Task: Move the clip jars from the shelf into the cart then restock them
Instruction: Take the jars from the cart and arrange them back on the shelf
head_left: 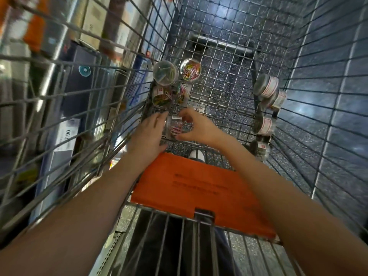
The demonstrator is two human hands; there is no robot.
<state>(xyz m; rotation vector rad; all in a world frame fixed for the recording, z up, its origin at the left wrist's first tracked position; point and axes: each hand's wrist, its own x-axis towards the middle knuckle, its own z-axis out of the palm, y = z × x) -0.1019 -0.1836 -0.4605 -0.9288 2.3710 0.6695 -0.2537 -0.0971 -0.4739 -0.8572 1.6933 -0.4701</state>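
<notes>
Both my arms reach down into a wire shopping cart [225,90]. On its floor near the left wall lies a clear jar of coloured paper clips [174,127]. My right hand [196,127] curls its fingers and thumb round that jar from the right. My left hand [149,134] touches its left side with straight fingers. Beyond it several more clear clip jars [165,73] cluster against the left wall, two showing round lids. Along the right wall stand several jars with white and red labels [265,86].
An orange flap [199,192] of the cart's child seat lies below my forearms. Store shelves with boxes and a price tag [66,136] show through the cart's left wall. Speckled grey floor [338,116] shows under and to the right of the cart. A white shoe tip [196,155] shows below.
</notes>
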